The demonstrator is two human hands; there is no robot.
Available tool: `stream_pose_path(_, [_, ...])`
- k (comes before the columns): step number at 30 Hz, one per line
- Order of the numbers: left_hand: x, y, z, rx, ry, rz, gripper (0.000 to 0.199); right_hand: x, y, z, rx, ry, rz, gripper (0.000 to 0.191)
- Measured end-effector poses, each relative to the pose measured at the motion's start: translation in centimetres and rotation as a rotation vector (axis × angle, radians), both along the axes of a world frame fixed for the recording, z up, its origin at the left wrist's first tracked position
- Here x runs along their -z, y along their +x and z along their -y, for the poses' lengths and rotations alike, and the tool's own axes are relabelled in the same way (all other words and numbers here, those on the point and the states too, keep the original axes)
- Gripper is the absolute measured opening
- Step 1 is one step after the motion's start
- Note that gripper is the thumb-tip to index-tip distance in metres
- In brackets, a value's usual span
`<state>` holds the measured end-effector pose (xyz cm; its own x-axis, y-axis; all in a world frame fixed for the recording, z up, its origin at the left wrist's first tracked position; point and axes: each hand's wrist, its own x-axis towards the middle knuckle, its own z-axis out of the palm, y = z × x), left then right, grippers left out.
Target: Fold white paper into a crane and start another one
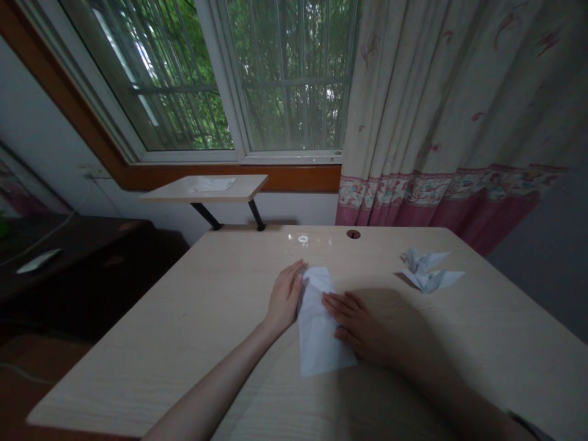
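Note:
A folded sheet of white paper (316, 337) lies lengthwise on the light wooden desk (220, 300), its wider end toward me. My left hand (285, 297) rests along the paper's left edge near the far end, fingers stretched out and close together. Across the right edge lies my right hand (356, 324), its fingers extended flat on the paper's surface. The undersides of both hands are hidden. To the right, two folded paper cranes (429, 278) sit side by side on the desk, apart from my hands.
A small raised shelf (160, 191) stands at the desk's back left with white paper (214, 184) on it. A round cable hole (353, 234) is near the back edge. Behind are a window and a floral curtain (413, 122). A dark cabinet (92, 263) stands at the left.

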<state>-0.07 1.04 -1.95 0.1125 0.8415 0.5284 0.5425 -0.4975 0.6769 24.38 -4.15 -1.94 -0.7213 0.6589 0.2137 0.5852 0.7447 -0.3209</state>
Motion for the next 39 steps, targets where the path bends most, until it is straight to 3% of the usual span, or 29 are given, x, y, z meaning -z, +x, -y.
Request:
stream_pose_path(8, [0.3,0.3,-0.1,0.016,-0.191,-0.277,0.039,0.7,-0.1,-0.1,0.025,0.013,0.055,0.056])
stream_pose_path(13, [0.4,0.3,0.2,0.035,-0.161,-0.537,0.041,1.0,-0.3,-0.2,0.037,0.026,0.064,0.053])
stream_pose_path(19, [0.3,-0.1,0.6,0.09,-0.148,-0.781,0.047,0.1,-0.5,0.0,0.088,0.011,0.047,0.042])
stream_pose_path(30, [0.6,-0.4,0.8,0.28,-0.055,-0.757,0.065,-0.5,0.3,-0.7,0.251,0.118,-0.102,0.03])
stream_pose_path(39, [-0.1,-0.2,0.8,0.301,-0.065,-0.707,0.067,-0.6,0.9,-1.4,0.389,0.155,0.102,0.02])
